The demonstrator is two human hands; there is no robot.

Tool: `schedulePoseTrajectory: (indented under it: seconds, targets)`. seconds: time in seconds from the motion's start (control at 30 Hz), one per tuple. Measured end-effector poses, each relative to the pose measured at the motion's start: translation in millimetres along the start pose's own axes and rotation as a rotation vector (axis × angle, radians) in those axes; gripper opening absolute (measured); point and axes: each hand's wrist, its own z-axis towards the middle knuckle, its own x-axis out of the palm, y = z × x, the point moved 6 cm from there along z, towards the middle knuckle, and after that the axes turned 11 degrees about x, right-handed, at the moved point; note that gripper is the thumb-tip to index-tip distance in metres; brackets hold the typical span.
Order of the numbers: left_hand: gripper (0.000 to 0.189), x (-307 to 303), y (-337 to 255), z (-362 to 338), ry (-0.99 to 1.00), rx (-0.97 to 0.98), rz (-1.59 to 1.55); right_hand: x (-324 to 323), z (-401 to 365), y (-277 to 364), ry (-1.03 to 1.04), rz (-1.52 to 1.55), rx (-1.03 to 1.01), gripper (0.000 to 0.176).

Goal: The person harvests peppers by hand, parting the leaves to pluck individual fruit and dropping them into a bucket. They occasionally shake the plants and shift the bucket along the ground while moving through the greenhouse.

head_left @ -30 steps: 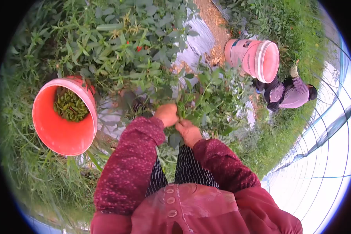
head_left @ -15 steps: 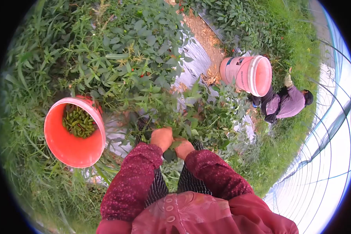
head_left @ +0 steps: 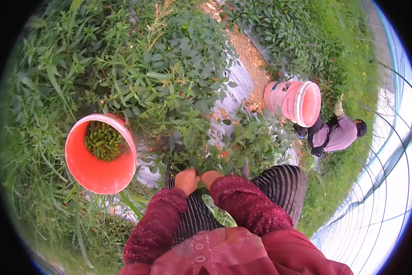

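My left hand and my right hand are side by side, almost touching, low in front of my body. Their fingers curl inward among the leaves of a pepper plant. Foliage and the hands themselves hide whatever lies between the fingers. To the left, a red bucket leans toward me with several green peppers inside. A small red spot, perhaps a ripe pepper, shows in the leaves just beyond my hands.
A pink bucket with a white rim is ahead on the right. Past it, a person in a striped top bends over the plants. Silvery ground sheeting edges a path of wood chips. A hooped plastic cover curves along the right.
Both hands have come closer to my body, still together. My right knee now shows out to the right. The view has shifted, so both buckets appear a little farther right.
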Motion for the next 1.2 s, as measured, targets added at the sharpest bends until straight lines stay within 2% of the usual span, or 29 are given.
schedulePoseTrajectory:
  seconds: [0.03, 0.1, 0.2, 0.27, 0.33, 0.4, 0.47, 0.53, 0.57, 0.63, 0.67, 0.73, 0.8, 0.9, 0.93, 0.97, 1.0, 1.03, 1.07, 1.13, 1.17, 1.2]
  targets:
    - [0.028, 4, -3, 0, 0.025, 0.036, 0.004, -1, 0, -2, -0.003, -0.003, -0.01, 0.02]
    - [0.028, 5, -10, 2, 0.069, 0.071, 0.01, 3, 5, -15, 0.06, -0.08, 0.14, 0.018]
    - [0.032, 1, -17, 9, 0.148, 0.016, 0.004, 10, 11, -25, 0.091, -0.083, 0.06, 0.019]
    - [0.032, 6, -25, 11, 0.176, 0.051, 0.027, 25, 17, -28, 0.181, -0.06, 0.013, 0.02]
    - [0.032, 9, -35, 18, 0.213, 0.052, 0.077, 18, 15, -44, 0.247, 0.254, 0.257, 0.022]
    - [0.032, 5, -43, 28, 0.174, 0.054, 0.119, 9, 20, -53, 0.223, 0.27, 0.22, 0.022]
    - [0.03, -15, -65, 40, 0.049, 0.062, -0.026, 12, 41, -74, 0.221, 0.288, 0.175, 0.022]
    - [0.028, -41, -84, 59, 0.033, -0.008, -0.074, 20, 67, -79, 0.238, 0.799, -0.152, 0.023]
    - [0.026, -54, -89, 70, -0.018, -0.046, -0.091, -3, 58, -79, 0.258, 0.831, -0.129, 0.023]
    - [0.022, -70, -87, 109, -0.188, -0.073, -0.104, -85, 52, -79, 0.494, 0.054, -0.119, 0.034]
    - [0.022, -76, -84, 128, -0.282, -0.057, -0.1, -86, 52, -88, 0.506, 0.056, -0.118, 0.034]
    - [0.028, -103, -87, 172, -0.464, 0.058, -0.102, -95, 54, -101, 0.335, 0.101, -0.163, 0.046]
    - [0.035, -140, -92, 210, -0.667, 0.119, 0.017, -125, 49, -112, 0.345, 0.135, -0.177, 0.051]
    - [0.046, -160, -74, 261, -0.627, 0.057, 0.182, -166, 58, -132, 0.222, 0.358, -0.244, 0.038]
    - [0.049, -149, -56, 277, -0.412, -0.085, 0.223, -170, 60, -136, 0.228, 0.372, -0.259, 0.038]
    - [0.052, -137, -39, 284, -0.202, -0.223, 0.256, -178, 65, -145, 0.225, 0.6, -0.208, 0.035]
    - [0.052, -138, -36, 285, -0.205, -0.226, 0.263, -184, 72, -153, 0.216, 0.822, -0.149, 0.032]
    - [0.054, -127, -33, 284, -0.011, -0.238, 0.363, -186, 78, -160, 0.119, 0.882, -0.114, 0.027]
    - [0.056, -114, -29, 279, 0.191, -0.249, 0.458, -181, 84, -164, 0.126, 0.887, -0.114, 0.027]
    - [0.048, -110, -25, 262, 0.202, -0.239, 0.44, -177, 99, -181, 0.015, 1.173, -0.052, 0.021]
    - [0.041, -108, -25, 253, 0.201, -0.221, 0.418, -174, 105, -185, 0.02, 1.182, -0.052, 0.021]
    - [0.035, -105, -26, 242, 0.201, -0.201, 0.392, -173, 110, -192, 0.021, 1.315, -0.016, 0.02]
